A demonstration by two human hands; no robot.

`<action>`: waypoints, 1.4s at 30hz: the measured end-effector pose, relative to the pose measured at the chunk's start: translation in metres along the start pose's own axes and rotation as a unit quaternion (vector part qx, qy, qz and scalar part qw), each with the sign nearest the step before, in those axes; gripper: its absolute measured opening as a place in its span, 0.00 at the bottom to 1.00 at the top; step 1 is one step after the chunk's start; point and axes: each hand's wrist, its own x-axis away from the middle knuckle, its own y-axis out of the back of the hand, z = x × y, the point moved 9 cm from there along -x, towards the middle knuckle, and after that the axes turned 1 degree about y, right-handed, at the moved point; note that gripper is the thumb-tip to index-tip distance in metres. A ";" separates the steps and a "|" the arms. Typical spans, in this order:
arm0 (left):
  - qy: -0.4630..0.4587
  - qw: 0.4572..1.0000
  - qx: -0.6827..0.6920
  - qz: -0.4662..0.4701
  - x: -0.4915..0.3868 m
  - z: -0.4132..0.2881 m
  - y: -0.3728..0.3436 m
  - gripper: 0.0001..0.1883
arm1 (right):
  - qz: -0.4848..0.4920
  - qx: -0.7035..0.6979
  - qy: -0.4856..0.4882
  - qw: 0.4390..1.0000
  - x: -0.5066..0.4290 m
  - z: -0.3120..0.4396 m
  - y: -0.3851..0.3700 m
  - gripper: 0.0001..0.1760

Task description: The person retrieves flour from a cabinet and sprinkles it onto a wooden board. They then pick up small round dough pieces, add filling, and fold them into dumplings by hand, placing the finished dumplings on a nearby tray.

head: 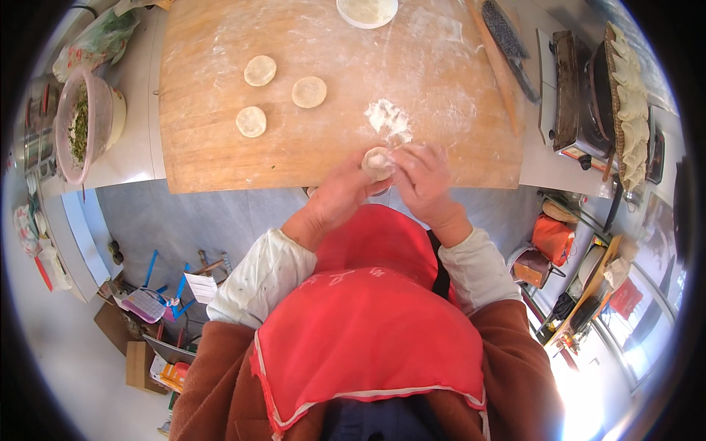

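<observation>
My left hand [343, 190] holds a small round of dough [377, 163] at the near edge of a floured wooden board [342, 127]. White flour lies on the round's top, and the fingers of my right hand [422, 176] touch its right side. Just beyond the hands, a patch of loose flour [389, 118] is spread on the board. Three flattened dough rounds lie farther left: an upper one [260, 70], a right one [309, 92] and a lower one [251, 122]. A shallow white bowl [368, 12] with flour stands at the far edge.
On the left counter stands a pink plastic bowl [91, 132] of chopped green filling, beside a plastic bag [99, 44]. A wooden rolling pin [499, 77] and a dark-bladed knife [510, 47] lie at the board's right. Beyond are a gas stove [573, 99] and a woven tray of dumplings [631, 110].
</observation>
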 end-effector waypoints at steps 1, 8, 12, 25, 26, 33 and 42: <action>0.000 1.000 0.005 -0.006 -0.001 0.000 0.002 0.24 | -0.006 -0.012 -0.026 1.000 0.000 -0.008 0.003 0.18; -0.007 1.000 0.004 -0.012 -0.002 -0.003 0.009 0.22 | 0.049 -0.110 -0.089 0.989 0.018 -0.026 0.002 0.18; 0.002 1.000 -0.010 -0.009 -0.001 -0.004 0.009 0.21 | 0.043 -0.139 -0.083 0.986 0.017 -0.019 -0.003 0.22; 0.013 0.997 -0.074 -0.037 0.001 -0.007 0.015 0.19 | 0.058 -0.152 -0.077 0.984 0.012 -0.010 -0.014 0.30; 0.012 0.996 -0.082 -0.039 0.000 -0.005 0.018 0.19 | 0.056 -0.152 -0.076 0.984 0.013 -0.009 -0.014 0.31; 0.008 0.988 -0.142 -0.062 -0.003 0.001 0.028 0.17 | 0.048 -0.159 -0.082 0.983 0.012 -0.008 -0.012 0.27; -0.019 0.987 -0.153 -0.043 0.005 -0.013 0.012 0.18 | 0.045 -0.165 -0.071 0.983 0.009 -0.005 -0.011 0.24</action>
